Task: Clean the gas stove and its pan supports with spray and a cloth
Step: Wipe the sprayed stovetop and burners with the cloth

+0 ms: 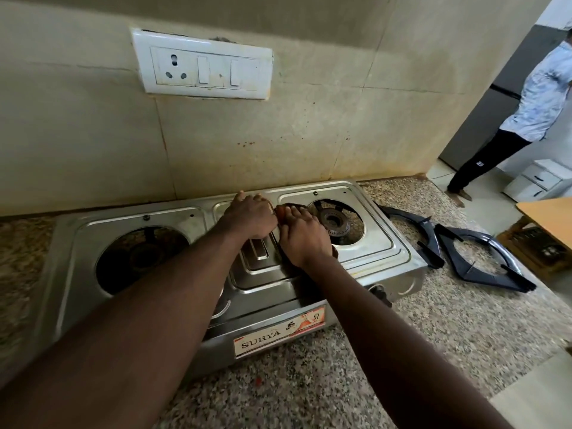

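Head view: one steel gas stove point(371, 252) sits on the speckled table point(309, 382), showing two burner openings. Two black pan supports point(492, 281) lie side by side on the table, just right of the stove. Over the stove's middle panel, the left grip point(250, 216) is curled, and I cannot tell what it holds. The right grip point(305, 238) lies flat, fingers pressing one reddish cloth point(282, 212) beside the stove's right burner point(335, 222).

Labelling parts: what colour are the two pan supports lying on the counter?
Black, slightly glossy. Both black metal pan supports show clearly in the head view.
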